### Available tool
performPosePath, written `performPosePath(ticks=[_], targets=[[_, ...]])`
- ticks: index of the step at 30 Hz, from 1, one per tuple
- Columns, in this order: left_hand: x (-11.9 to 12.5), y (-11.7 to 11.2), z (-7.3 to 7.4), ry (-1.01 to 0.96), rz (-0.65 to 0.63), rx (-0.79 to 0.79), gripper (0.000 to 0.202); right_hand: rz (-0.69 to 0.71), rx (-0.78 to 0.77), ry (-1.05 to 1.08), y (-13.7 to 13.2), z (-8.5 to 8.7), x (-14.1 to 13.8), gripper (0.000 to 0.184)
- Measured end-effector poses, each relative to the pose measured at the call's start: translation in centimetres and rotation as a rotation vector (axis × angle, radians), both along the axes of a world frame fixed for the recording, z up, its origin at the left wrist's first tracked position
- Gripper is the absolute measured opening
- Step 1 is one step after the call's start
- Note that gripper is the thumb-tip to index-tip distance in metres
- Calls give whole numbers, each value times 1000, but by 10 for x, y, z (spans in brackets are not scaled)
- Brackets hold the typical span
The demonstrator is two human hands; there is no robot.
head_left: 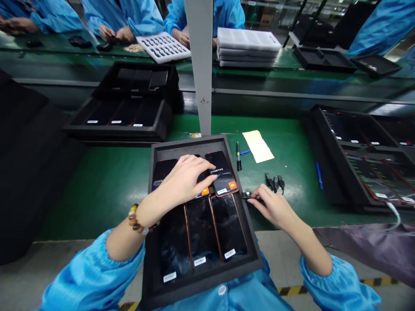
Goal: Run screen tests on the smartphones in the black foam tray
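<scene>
Your left hand [188, 179] is half spread over the upper-right phone [221, 172], thumb and forefinger apart; can't tell if they touch glass. Your right hand [274, 206] pinches a small black connector [247, 195] at the tray's right edge. Black tray [191, 144]: two rows of phones, three in the lower row; upper row partly under your left hand, upper-right screen lit with an orange button. Beyond your right hand: loose black connectors [275, 183], paper [258, 146]. Far right tray [352, 175]: phones in two compartments. Back-left tray stack [152, 130]: dark phones, white labels.
</scene>
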State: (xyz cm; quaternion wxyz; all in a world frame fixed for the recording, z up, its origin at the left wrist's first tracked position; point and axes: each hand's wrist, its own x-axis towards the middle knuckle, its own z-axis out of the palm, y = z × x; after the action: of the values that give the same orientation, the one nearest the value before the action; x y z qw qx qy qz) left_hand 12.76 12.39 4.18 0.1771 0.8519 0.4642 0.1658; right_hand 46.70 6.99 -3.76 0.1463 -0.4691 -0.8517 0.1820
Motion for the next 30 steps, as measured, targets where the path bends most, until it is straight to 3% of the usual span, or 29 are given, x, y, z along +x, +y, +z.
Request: performPosePath(ticks=[4, 7, 11, 14, 16, 20, 25, 30], targets=[[-7, 1, -5, 2, 8, 1, 32, -75, -8, 92, 4, -14, 20, 16], [-10, 2, -7, 5, 7, -2, 33, -73, 56, 197, 4, -19, 20, 11], [-12, 1, -7, 11, 9, 1, 33, -155, 31, 353, -1, -14, 7, 6], [-9, 6, -8, 24, 10, -14, 33, -71, -93, 356, -5, -7, -7, 10], [-4, 15, -10, 45, 15, -19, 36, 29, -113, 344, -6, -5, -17, 13], [10, 49, -19, 152, 30, -13, 43, 167, -9, 343, -3, -7, -32, 11], [23, 86, -33, 252, -5, -48, 50, 144, 70, 364, -2, -12, -42, 10], [26, 95, -41, 235, -4, -70, 55, 87, 54, 439, -5, -16, -47, 11]])
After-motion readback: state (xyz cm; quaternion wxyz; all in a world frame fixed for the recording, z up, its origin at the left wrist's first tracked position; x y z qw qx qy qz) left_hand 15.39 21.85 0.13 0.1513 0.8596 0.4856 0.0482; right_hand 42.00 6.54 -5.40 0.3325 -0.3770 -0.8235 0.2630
